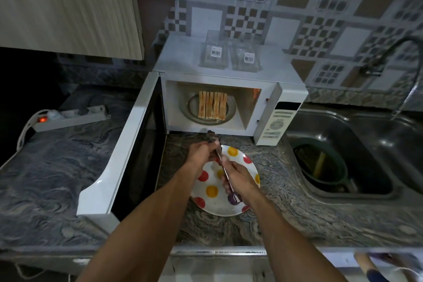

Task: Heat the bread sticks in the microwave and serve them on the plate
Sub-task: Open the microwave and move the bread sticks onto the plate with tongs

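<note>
Several bread sticks lie side by side on the glass turntable inside the white microwave, whose door stands wide open to the left. In front of it on the counter is a white plate with red, yellow and purple dots. Above the plate both hands hold a pair of metal tongs. My left hand grips the tongs near their far tips. My right hand grips their handle end.
Two clear glass containers sit on top of the microwave. A steel sink with a dark bowl lies to the right, under a faucet. A power strip with a lit red switch rests on the left counter.
</note>
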Demonstrator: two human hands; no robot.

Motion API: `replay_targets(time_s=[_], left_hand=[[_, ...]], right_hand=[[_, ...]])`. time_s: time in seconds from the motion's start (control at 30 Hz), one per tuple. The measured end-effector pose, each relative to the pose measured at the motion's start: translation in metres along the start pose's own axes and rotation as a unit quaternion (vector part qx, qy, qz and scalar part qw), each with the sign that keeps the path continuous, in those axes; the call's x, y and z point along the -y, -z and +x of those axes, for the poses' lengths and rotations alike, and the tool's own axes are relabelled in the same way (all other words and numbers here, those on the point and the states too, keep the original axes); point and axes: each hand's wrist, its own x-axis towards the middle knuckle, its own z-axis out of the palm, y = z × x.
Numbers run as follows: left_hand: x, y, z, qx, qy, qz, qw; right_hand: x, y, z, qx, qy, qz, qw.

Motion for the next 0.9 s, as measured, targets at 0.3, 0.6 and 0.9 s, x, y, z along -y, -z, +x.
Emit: replay_targets(time_s=[0.3, 0.6, 0.9], left_hand=[[0.041, 0.022, -0.001, -0.132, -0.173, 0.284, 0.934], [0.094, 0.100, 0.043, -0.125, -0.223, 0.524, 0.813], [0.093, 0.096, 0.039, -0.131, -0.217, 0.549, 0.796]], right_hand=[[0.013, -0.002, 0.004, -0.066, -0.017, -0.192, 0.979], [0.048, 0.011, 0.052, -0.129, 0.040, -0.122, 0.983], [0.048, 0.014, 0.092, -0.198, 0.090, -0.204, 0.954]])
